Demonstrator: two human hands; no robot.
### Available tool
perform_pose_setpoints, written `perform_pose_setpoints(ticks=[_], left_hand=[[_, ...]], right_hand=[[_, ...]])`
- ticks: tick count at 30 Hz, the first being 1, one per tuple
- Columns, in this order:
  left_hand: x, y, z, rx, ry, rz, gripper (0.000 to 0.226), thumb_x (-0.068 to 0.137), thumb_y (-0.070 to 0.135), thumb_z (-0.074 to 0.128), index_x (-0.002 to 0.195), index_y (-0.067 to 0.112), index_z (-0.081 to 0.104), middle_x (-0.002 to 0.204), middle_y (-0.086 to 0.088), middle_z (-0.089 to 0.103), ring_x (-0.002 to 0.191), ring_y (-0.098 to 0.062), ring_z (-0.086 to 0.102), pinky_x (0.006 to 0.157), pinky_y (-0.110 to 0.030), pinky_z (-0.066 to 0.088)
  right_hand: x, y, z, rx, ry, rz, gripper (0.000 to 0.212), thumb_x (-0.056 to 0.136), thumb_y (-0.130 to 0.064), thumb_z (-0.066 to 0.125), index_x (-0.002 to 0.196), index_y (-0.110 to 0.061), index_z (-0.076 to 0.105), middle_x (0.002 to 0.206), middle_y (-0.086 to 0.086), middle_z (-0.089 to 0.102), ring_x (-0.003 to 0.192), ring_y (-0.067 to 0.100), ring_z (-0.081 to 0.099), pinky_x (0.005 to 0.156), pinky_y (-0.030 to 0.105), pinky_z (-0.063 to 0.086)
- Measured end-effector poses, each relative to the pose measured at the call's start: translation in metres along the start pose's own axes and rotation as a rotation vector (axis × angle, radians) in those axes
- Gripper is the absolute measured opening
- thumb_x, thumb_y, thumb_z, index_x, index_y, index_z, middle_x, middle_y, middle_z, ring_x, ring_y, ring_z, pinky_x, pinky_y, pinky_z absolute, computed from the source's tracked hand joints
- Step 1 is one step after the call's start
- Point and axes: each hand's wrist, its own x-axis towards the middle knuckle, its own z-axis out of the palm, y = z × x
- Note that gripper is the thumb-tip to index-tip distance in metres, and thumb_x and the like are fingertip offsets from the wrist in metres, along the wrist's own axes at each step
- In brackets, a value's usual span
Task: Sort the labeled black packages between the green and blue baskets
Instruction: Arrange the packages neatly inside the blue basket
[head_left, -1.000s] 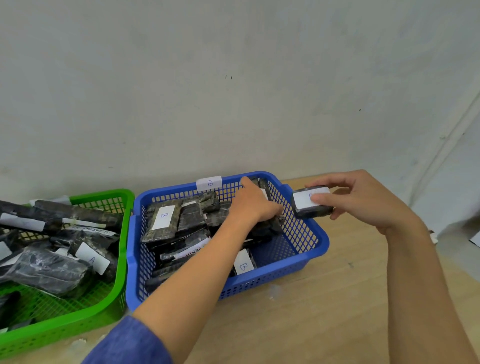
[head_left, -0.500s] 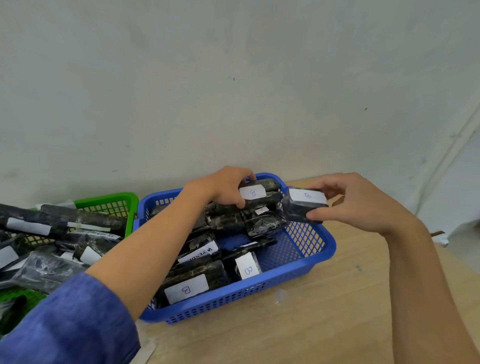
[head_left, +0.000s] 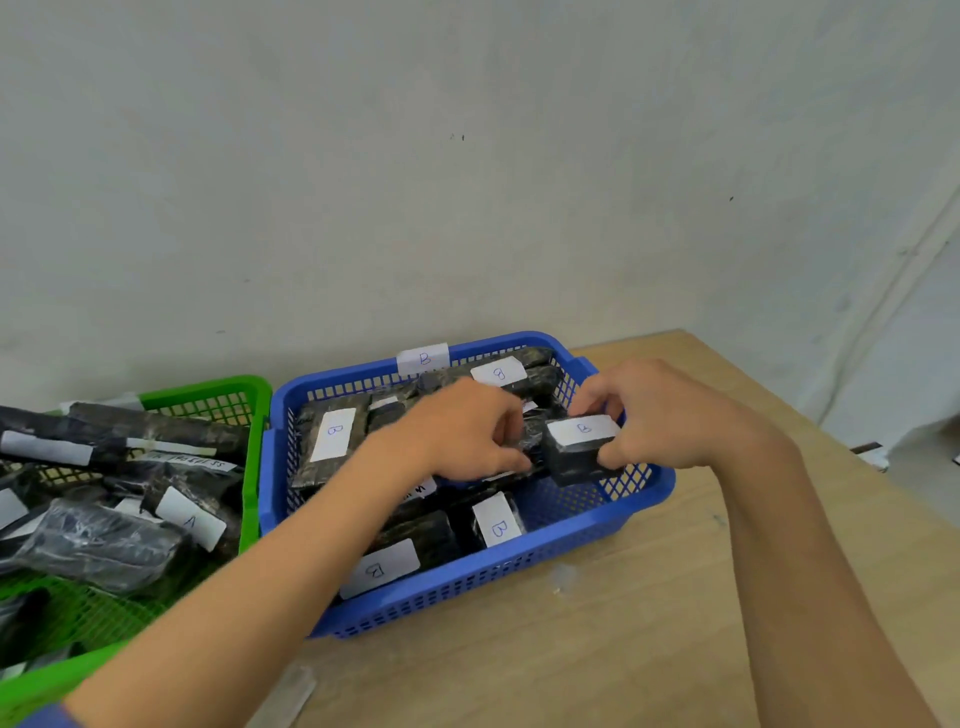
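B-labelled pkgs (head_left: 332, 441) crowd blue basket (head_left: 519, 577), green basket (head_left: 208, 387) just beside.

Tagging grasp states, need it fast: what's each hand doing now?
Left hand: grips a black package in the blue basket.
Right hand: pinches a small B-labeled package.

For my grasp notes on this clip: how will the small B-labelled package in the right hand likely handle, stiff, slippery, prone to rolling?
Probably stiff: the small package shows square, blocky edges, pinched by the right hand. Its glossy black wrap may be a little slippery. Flat faces suggest it would sit, not roll.
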Motion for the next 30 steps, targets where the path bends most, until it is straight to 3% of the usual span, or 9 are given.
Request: perform_pose_setpoints(ticks=[3,6,10,13,16,18,21,24,30], left_hand=[[-0.001,0.008,0.015,0.081,-0.153,-0.103,0.048,0.078,0.061,0.075,0.099,0.019,0.066,0.093,-0.003,0.066,0.089,-0.026,0.065,0.076,-0.039,0.056],[0.0,0.007,0.018,-0.007,-0.184,-0.12,0.038,0.083,0.047,0.075,0.101,0.015,0.066,0.098,-0.006,0.067,0.091,-0.028,0.065,0.079,-0.041,0.057],[0.002,0.002,0.011,-0.19,-0.275,-0.187,0.035,0.083,0.039,0.08,0.101,0.018,0.058,0.094,0.003,0.062,0.088,-0.021,0.058,0.073,-0.035,0.047],[0.003,0.005,0.011,-0.197,-0.336,-0.205,0.028,0.088,0.032,0.076,0.095,0.016,0.054,0.09,-0.004,0.057,0.078,-0.025,0.049,0.065,-0.034,0.039],[0.002,0.012,0.015,-0.113,-0.236,-0.146,0.019,0.087,0.022,0.071,0.09,0.013,0.054,0.087,-0.009,0.058,0.072,-0.026,0.047,0.063,-0.035,0.039],[-0.002,0.017,0.011,-0.075,-0.105,-0.113,0.023,0.084,0.029,0.071,0.089,0.012,0.058,0.088,-0.006,0.064,0.075,-0.03,0.057,0.065,-0.037,0.048],[-0.005,0.02,-0.004,-0.042,0.245,-0.074,0.03,0.083,0.05,0.069,0.091,0.024,0.056,0.088,0.002,0.065,0.082,-0.025,0.06,0.067,-0.037,0.049],[0.007,0.02,-0.013,0.01,0.51,-0.01,0.021,0.08,0.032,0.069,0.092,0.025,0.055,0.094,0.003,0.064,0.089,-0.029,0.061,0.066,-0.038,0.047],[0.042,0.012,0.016,0.216,0.346,0.164,0.029,0.085,0.021,0.074,0.109,0.013,0.059,0.113,-0.005,0.058,0.108,-0.03,0.059,0.07,-0.04,0.044]], right_hand=[[-0.001,0.001,-0.001,0.015,0.034,0.021,0.042,0.066,-0.007,0.084,0.102,-0.026,0.075,0.088,-0.014,0.072,0.088,0.013,0.07,0.073,0.025,0.054],[-0.003,0.003,-0.003,0.042,0.059,0.005,0.04,0.065,-0.01,0.086,0.097,-0.03,0.074,0.091,-0.013,0.075,0.088,0.011,0.071,0.077,0.026,0.055],[-0.003,0.006,-0.009,0.064,0.178,-0.024,0.036,0.062,-0.017,0.087,0.092,-0.033,0.074,0.087,-0.013,0.076,0.081,0.01,0.071,0.081,0.034,0.057],[-0.004,0.012,-0.013,0.095,0.307,0.0,0.037,0.064,-0.019,0.09,0.091,-0.037,0.071,0.084,-0.023,0.073,0.074,-0.002,0.067,0.072,0.012,0.05],[-0.007,0.016,-0.018,0.122,0.398,0.025,0.036,0.065,-0.021,0.09,0.092,-0.035,0.071,0.082,-0.026,0.072,0.072,-0.008,0.066,0.064,0.003,0.042],[-0.009,0.018,-0.02,0.128,0.446,0.043,0.036,0.065,-0.022,0.09,0.093,-0.035,0.071,0.087,-0.026,0.072,0.072,-0.01,0.066,0.065,0.005,0.041],[-0.008,0.02,-0.02,0.151,0.554,0.085,0.036,0.068,-0.025,0.089,0.097,-0.034,0.071,0.094,-0.024,0.072,0.068,-0.007,0.067,0.069,0.011,0.042],[-0.007,0.02,-0.021,0.174,0.6,0.112,0.037,0.07,-0.023,0.088,0.101,-0.032,0.071,0.097,-0.021,0.072,0.068,-0.007,0.068,0.071,0.013,0.044],[-0.016,0.016,-0.023,0.161,0.242,0.019,0.044,0.062,-0.009,0.09,0.092,-0.037,0.075,0.092,-0.024,0.074,0.068,-0.003,0.07,0.062,0.015,0.047]])
